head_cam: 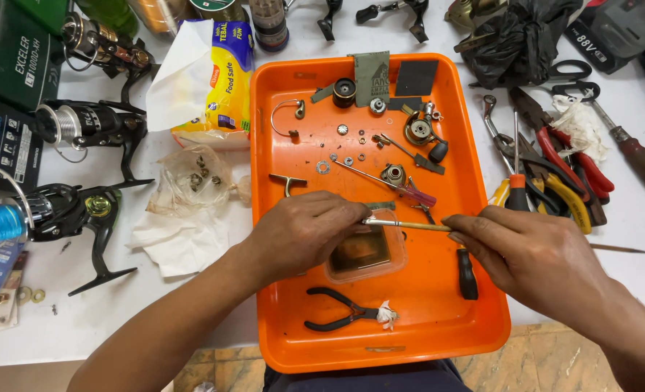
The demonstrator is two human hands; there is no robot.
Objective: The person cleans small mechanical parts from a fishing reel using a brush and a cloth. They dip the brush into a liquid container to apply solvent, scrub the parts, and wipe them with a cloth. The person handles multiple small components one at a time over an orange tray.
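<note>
So, working over the orange tray point(279, 319) — left hand point(304, 232) curled with fingertips pinched on the bristle end of a thin wooden brush point(409, 226), right hand point(533, 254) pinching its handle between thumb and forefinger. Hovering just above a small clear plastic tub point(362, 254) (brownish liquid inside). Black pliers point(341, 312) lying nearer the tray's front edge, tiny washers point(333, 163) scattered farther back.

Left hand point(304, 232) and right hand point(533, 254) showing bare: no gloves, rings or watch. Both forearms showing uncovered, no sleeves reaching into view. Dark navy garment showing at lap, bottom edge of frame.
</note>
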